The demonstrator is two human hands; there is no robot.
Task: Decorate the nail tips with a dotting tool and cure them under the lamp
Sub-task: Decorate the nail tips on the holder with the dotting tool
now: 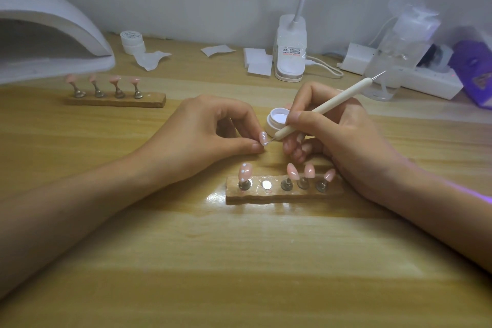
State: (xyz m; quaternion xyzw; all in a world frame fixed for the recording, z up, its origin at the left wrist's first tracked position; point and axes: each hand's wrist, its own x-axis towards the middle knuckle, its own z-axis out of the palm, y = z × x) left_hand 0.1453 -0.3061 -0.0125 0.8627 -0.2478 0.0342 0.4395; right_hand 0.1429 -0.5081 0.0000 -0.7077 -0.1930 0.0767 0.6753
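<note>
Head: left hand [210,136] pinches nail tip [263,138] (curled inward).

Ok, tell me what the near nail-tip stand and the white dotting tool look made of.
Tan oblong nail-tip stand: probably wood under glossy varnish; grain and bright glare show. Slim white dotting tool: matte handle, likely plastic or painted wood, with thin metal-looking tips.

A white gooseneck desk lamp [290,48] stands by the wall. Just left of it lie white pads [257,61] (stacked), and to its right are a clear pump bottle [399,42] and a power strip [436,85].
</note>
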